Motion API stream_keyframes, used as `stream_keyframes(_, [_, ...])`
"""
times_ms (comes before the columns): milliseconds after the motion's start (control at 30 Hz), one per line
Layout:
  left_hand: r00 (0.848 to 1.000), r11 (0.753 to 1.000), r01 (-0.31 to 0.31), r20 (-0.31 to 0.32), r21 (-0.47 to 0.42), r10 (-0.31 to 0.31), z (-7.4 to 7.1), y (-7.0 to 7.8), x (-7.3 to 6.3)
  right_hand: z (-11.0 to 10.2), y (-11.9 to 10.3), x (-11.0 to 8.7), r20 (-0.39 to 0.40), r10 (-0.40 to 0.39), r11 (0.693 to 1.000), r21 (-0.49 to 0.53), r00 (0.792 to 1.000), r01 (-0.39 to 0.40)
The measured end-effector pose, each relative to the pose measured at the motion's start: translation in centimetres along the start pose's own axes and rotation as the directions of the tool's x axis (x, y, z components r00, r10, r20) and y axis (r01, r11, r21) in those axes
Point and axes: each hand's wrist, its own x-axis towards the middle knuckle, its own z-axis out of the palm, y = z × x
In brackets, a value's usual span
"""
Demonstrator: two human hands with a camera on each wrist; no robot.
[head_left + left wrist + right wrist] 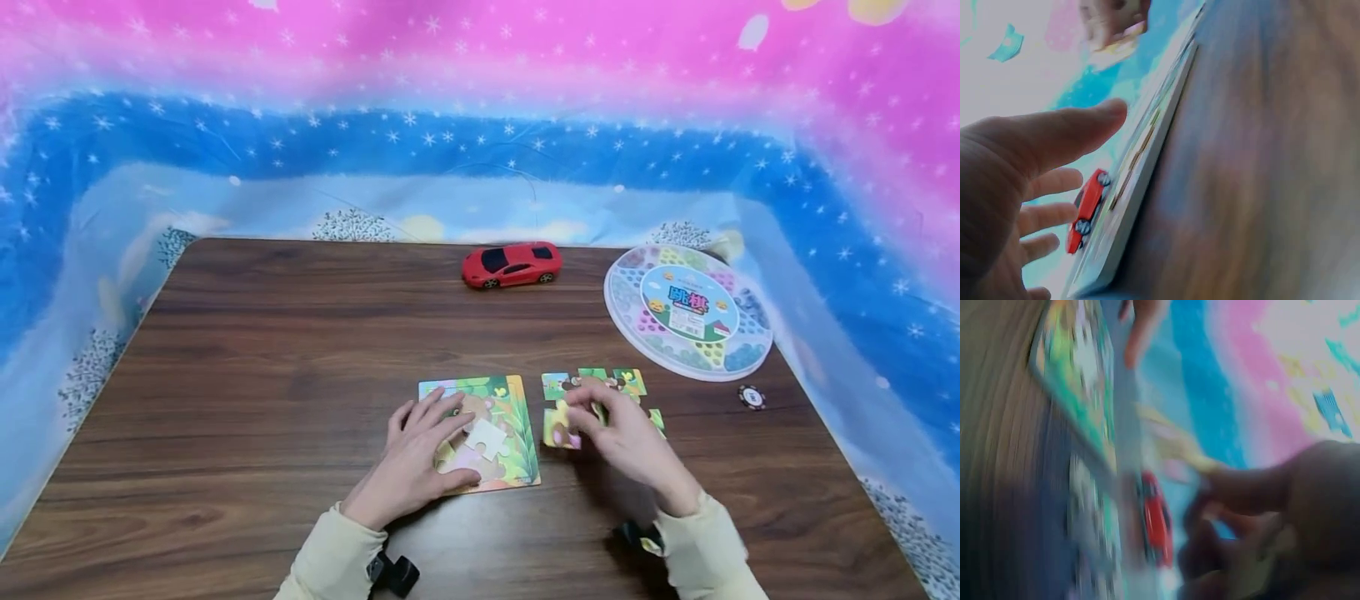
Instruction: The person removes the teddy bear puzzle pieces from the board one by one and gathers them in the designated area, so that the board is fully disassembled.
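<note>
In the head view, a square jigsaw board (525, 429) with a green, leafy picture lies on the table. A white jigsaw-shaped patch (487, 439) shows near its middle. My left hand (420, 446) reaches over the board's left side, fingers spread, thumb near the front edge; the left wrist view shows nothing in its grasp. Between thumb and fingers, my right hand (618, 425) pinches a yellow and pink puzzle piece (560, 425), raised above the table in the left wrist view. Several loose puzzle pieces (556, 385) lie behind and beneath this hand, partly hidden by it.
A red toy car (512, 265) stands at the table's back edge. To the back right lies a round Chinese checkers set (622, 321), with a black-and-white poker chip (752, 397) in front of it. A patterned cloth (420, 150) hangs behind the brown table (262, 358).
</note>
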Motion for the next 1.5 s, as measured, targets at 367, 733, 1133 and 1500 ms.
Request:
stream_keyframes(367, [0.990, 0.986, -0.132, -0.033, 0.102, 0.136, 0.6, 0.6, 0.2, 0.4, 2.0, -2.1, 0.030, 0.119, 0.968, -0.228, 0.992, -0.109])
stream_keyframes(733, [0.987, 0.976, -0.151, -0.028, 0.156, 0.157, 0.6, 1.1, 0.5, 1.7, 1.5, -2.4, -0.031, 0.000, 0.936, -0.351, 1.000, -0.011])
stream_keyframes(1133, [0.937, 0.950, -0.209, -0.231, 0.234, 0.263, 1.2, 1.6, 0.8, 2.6, -1.5, -1.9, -0.078, -0.119, 0.987, -0.116, 0.990, 0.110])
stream_keyframes(1500, [0.879, 0.455, -0.061, -0.263, -0.889, -0.398, 1.2, 5.5, 0.9, 5.4, -4.7, -1.3, -0.033, -0.157, 0.979, 0.128, 0.987, 0.160])
